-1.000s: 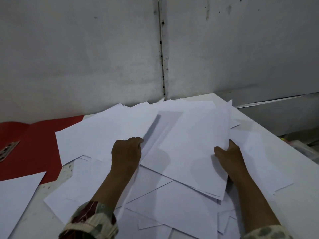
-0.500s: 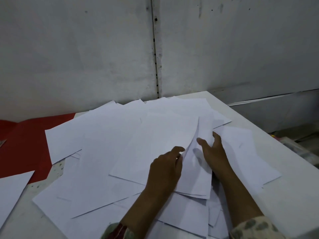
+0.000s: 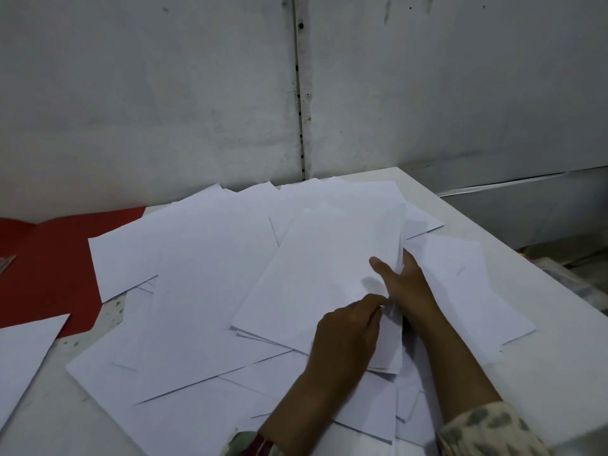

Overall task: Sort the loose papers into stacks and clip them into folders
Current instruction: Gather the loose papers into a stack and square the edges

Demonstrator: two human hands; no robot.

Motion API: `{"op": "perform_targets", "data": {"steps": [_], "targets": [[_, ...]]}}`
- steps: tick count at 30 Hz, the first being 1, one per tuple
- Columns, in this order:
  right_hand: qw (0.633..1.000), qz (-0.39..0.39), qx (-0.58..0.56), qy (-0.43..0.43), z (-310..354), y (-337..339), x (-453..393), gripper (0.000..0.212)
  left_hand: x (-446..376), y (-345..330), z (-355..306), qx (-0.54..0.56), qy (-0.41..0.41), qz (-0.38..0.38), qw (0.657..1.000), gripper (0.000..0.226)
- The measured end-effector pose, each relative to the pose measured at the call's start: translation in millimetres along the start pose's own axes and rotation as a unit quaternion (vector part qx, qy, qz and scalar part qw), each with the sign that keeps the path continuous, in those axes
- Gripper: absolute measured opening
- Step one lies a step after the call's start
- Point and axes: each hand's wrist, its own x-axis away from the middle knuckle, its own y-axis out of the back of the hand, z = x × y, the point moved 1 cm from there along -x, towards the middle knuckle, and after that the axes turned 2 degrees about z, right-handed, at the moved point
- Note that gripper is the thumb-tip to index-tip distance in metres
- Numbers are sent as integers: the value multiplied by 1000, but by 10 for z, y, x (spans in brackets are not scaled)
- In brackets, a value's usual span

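Many loose white sheets (image 3: 204,291) lie scattered over the white table (image 3: 559,373). On top of them sits a small gathered stack of sheets (image 3: 329,268), tilted to the right. My right hand (image 3: 408,284) holds that stack at its right edge, thumb on top and fingers under it. My left hand (image 3: 348,334) rests on the stack's near right corner with curled fingers that pinch the paper next to my right hand. A red folder (image 3: 49,258) lies open at the left, partly under the sheets.
A grey wall (image 3: 197,93) stands right behind the table. One separate white sheet (image 3: 23,357) lies at the near left. The table's right edge drops off to a cluttered area (image 3: 579,274) below. A metal clip part (image 3: 6,263) shows at the far left on the folder.
My left hand has come from the left side of the pile over to the right, beside my right hand. The gathered sheets have been drawn together and now lie flatter on the pile.
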Motion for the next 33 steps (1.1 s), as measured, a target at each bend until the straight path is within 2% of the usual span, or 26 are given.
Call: {"op": "perform_targets", "data": {"steps": [3,4,6,8,11,13,15,17,19,24,27,29,31,32,33], "targets": [[1000,0,28,-4,-38,23,-3,54,-15,148,-111,93,70,85,989,61],[999,0,40,-4,-43,30,-7,53,-17,217,-100,114,92,92,985,65],[998,-5,55,1,-40,53,-17,46,-18,392,10,121,118,33,985,50],[997,-27,69,7,-28,98,-37,38,5,586,212,82,152,-18,985,46],[993,-67,95,8,-20,177,-66,34,145,840,546,-43,190,0,981,69],[993,-83,89,4,-31,211,-77,33,247,977,701,-99,199,17,975,77],[993,-107,59,-3,-42,239,-88,34,366,1061,787,-123,212,69,967,86],[992,-125,25,-8,-45,240,-88,33,512,1113,812,-136,225,160,951,114],[990,-141,-1,-10,-50,231,-80,32,618,1156,774,-159,225,226,934,125],[979,-195,-58,-15,-73,226,-27,35,542,1226,729,-228,157,228,933,115],[970,-226,-84,-21,-83,240,-18,40,434,1120,682,-303,82,161,936,80],[966,-239,-93,-22,-77,225,-7,42,335,1074,597,-300,62,169,937,60],[962,-252,-106,-20,-74,214,8,45,262,1032,535,-352,30,199,914,31],[959,-257,-113,-19,-74,215,13,46,241,1036,509,-369,29,203,907,27],[958,-262,-119,-17,-79,218,12,47,241,1034,514,-380,29,185,906,34]]}}
